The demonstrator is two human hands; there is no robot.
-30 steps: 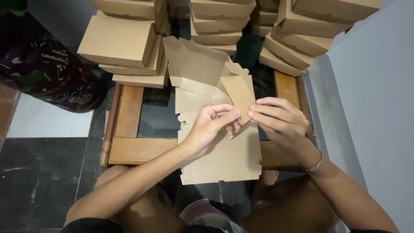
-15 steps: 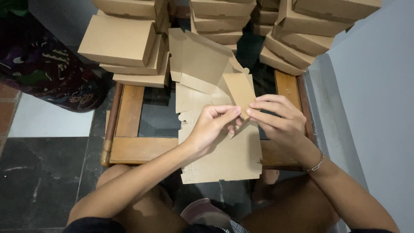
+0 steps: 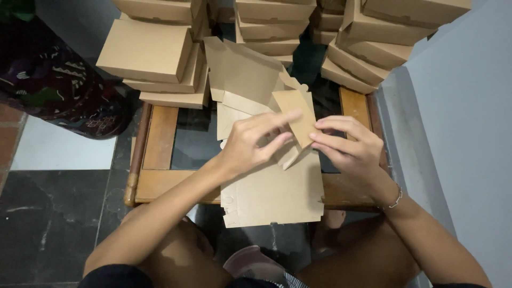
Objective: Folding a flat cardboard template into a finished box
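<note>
One head-worn camera looks steeply down from above the small wooden table, close enough that the table fills the middle of the view. It faces forward past the table's far edge to the stacked cardboard boxes behind it. The person's knees sit below the table's near edge, a grey wall rising right of it and dark floor tiles lying left.

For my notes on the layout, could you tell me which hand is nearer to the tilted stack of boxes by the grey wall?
Right. The right hand lies just below the tilted stack; the left hand is farther left.
</note>
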